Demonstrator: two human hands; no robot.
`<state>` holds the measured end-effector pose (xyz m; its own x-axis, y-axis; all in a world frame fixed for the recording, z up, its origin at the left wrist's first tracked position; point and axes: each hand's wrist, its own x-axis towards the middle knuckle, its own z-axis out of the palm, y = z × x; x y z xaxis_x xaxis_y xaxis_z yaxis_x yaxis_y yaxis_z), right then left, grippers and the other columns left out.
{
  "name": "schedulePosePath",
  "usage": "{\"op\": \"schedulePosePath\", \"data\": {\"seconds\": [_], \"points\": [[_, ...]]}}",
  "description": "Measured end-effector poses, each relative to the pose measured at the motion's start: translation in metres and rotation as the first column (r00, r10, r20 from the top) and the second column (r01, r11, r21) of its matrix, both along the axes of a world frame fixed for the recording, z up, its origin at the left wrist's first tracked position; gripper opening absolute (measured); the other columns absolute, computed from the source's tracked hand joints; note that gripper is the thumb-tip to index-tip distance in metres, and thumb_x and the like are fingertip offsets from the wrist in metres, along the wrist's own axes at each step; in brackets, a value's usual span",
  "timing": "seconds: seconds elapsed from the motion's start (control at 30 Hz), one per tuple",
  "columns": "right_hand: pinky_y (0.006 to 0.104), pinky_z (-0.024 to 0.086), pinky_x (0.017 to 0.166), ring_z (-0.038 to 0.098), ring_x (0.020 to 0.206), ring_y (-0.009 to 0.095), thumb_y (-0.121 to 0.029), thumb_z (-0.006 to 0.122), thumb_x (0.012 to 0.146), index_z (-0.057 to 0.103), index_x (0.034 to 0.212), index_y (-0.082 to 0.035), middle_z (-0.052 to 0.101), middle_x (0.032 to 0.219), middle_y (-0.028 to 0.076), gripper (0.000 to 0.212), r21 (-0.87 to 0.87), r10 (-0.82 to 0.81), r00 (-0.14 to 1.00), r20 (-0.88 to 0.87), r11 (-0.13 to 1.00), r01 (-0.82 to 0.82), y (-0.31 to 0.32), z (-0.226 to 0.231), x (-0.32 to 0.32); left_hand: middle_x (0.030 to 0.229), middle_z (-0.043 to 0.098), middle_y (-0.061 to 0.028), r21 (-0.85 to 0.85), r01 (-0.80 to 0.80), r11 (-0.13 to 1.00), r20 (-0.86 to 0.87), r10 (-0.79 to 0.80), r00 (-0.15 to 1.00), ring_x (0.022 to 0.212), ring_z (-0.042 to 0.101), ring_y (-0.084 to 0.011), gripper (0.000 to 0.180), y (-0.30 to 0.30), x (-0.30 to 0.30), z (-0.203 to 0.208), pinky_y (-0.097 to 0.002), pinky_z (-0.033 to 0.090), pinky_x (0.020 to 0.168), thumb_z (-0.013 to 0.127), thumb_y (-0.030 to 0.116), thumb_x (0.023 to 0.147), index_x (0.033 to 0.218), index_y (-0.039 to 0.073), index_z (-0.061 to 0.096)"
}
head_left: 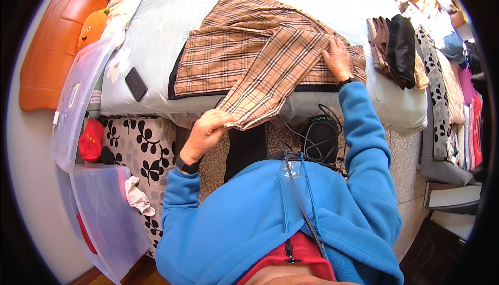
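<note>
1 plaid garment (249, 51) is spread on the bed (171, 15) at 12 o'clock; end pinched by left hand (205, 129), garment's 7 o'clock; fabric touched by splayed right hand (338, 59), its 3 o'clock.

Tan plaid garment (223, 56), dark and pale lines | spread out, lightly rumpled, black border showing at near edge | main part beyond the left hand (205, 131) | one long section slanting from near the right hand (338, 59), end gripped in the left
</note>
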<state>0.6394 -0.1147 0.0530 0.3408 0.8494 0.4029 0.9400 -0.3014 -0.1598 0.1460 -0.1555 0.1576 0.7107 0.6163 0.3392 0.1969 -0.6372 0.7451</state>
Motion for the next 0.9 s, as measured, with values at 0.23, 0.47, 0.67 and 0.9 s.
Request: {"op": "schedulePosePath", "data": {"seconds": [0.23, 0.47, 0.67, 0.9], "points": [[0.041, 0.056, 0.083, 0.069, 0.094, 0.033, -0.018, 0.068, 0.09, 0.069, 0.11, -0.001, 0.069, 0.106, 0.016, 0.026, 0.31, 0.58, 0.683, -0.444, 0.814, -0.49, -0.031, 0.021, -0.075, 0.098, 0.072, -0.0141, 0.056, 0.09, 0.994, -0.043, -0.087, 0.995, 0.087, 0.069, -0.03, 0.019, 0.056, 0.036, 0.058, -0.0356, 0.054, 0.08, 0.068, -0.001, 0.089, 0.108, 0.001, 0.071], [0.0337, 0.055, 0.089, 0.069, 0.1, 0.023, -0.021, 0.067, 0.096, 0.07, 0.112, -0.001, 0.072, 0.107, 0.011, 0.026, 0.317, 0.63, 0.344, -0.696, 0.7, -0.64, -0.049, 0.051, -0.124, 0.1, 0.072, -0.0038, -0.137, 0.231, 0.963, -0.085, -0.244, 0.966, 0.091, 0.065, -0.0103, 0.02, 0.131, 0.114, 0.099, -0.0249, 0.054, 0.083, 0.061, 0.01, 0.101, 0.113, -0.004, 0.069], [0.0344, 0.048, 0.103, 0.062, 0.12, 0.025, -0.039, 0.061, 0.101, 0.056, 0.139, 0.0, 0.065, 0.133, 0.015, 0.054, 0.118, 0.296, 0.174, -0.939, 0.754, -0.647, -0.051, 0.05, -0.114, 0.098, 0.074, -0.0024, -0.618, 0.094, 0.781, 0.053, -0.079, 0.996, 0.085, 0.069, -0.0099, 0.028, 0.216, 0.157, 0.091, -0.0252, 0.058, 0.075, 0.063, 0.025, 0.103, 0.114, 0.001, 0.071], [0.0364, 0.052, 0.088, 0.067, 0.102, 0.025, -0.023, 0.072, 0.091, 0.059, 0.131, 0.002, 0.07, 0.11, 0.021, 0.049, 0.149, 0.463, 0.317, -0.828, 0.726, -0.672, -0.047, 0.022, -0.11, 0.103, 0.074, -0.0037, -0.844, 0.019, 0.536, 0.044, 0.033, 0.999, 0.084, 0.071, -0.0133, 0.027, 0.257, 0.175, 0.049, -0.0282, 0.06, 0.072, 0.063, 0.026, 0.102, 0.116, 0.003, 0.07]]}}
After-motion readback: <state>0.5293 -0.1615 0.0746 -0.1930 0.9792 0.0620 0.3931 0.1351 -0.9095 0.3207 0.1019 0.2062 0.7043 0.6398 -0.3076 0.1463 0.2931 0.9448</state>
